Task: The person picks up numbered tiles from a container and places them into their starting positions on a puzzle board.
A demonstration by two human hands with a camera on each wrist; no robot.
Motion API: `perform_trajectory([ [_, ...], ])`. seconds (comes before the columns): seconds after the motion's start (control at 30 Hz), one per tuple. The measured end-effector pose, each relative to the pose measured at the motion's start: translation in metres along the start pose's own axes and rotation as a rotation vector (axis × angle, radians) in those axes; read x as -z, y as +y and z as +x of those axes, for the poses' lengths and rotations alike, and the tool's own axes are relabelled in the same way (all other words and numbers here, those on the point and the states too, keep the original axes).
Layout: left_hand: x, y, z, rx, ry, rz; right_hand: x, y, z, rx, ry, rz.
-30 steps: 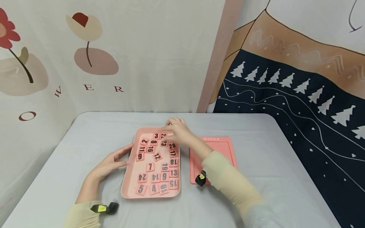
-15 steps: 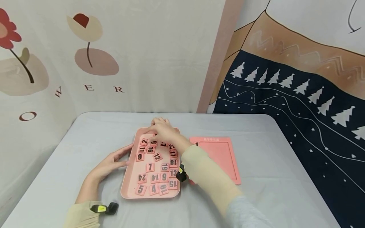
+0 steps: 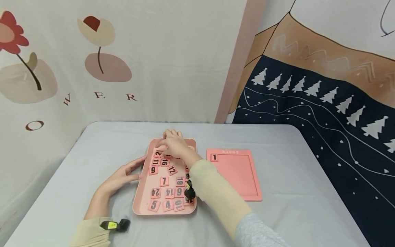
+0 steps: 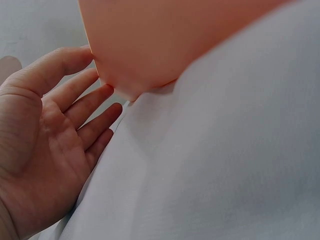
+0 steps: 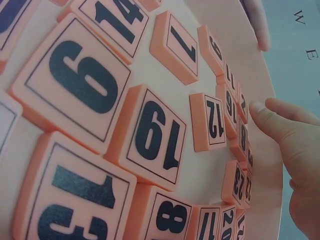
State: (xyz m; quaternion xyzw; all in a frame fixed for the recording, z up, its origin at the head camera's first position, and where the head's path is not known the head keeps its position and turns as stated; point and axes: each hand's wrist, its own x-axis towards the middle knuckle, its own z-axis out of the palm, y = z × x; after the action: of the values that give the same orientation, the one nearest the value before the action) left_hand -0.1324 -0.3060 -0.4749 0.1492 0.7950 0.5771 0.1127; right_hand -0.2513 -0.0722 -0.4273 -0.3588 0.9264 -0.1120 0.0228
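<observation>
A pink tray (image 3: 142,200) holds several pink number tiles, lying at different angles. My left hand (image 3: 123,175) rests against the tray's left side, thumb and fingers spread, with fingertips at the wall in the left wrist view. My right hand (image 3: 175,145) reaches over the far end of the tray. Its thumb and index finger are right at the tile marked 2 (image 3: 157,154). In the right wrist view the thumb tip (image 5: 257,106) overlaps the edge of that tile, beside the 16 tile (image 5: 230,107). The right hand and sleeve hide the tiles at the tray's far right.
Right of the tray lies a flat pink frame board (image 3: 237,175) with the tile marked 1 (image 3: 214,157) in its far left corner. The right forearm (image 3: 216,195) crosses the tray's right edge and overlaps the board. A pale cloth covers the table (image 3: 293,164).
My right hand has moved left over the tray, from the 22 and 23 tiles to the 2 tile. The sleeve has uncovered the board and its 1 tile. The left hand stays put.
</observation>
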Motion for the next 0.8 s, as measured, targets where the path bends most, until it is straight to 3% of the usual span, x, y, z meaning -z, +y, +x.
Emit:
perform_trajectory([
  [0.8,-0.0015,0.0013,0.0004,0.019,0.003,-0.01,-0.0044,-0.0021,0.0034,0.081,-0.067,-0.193],
])
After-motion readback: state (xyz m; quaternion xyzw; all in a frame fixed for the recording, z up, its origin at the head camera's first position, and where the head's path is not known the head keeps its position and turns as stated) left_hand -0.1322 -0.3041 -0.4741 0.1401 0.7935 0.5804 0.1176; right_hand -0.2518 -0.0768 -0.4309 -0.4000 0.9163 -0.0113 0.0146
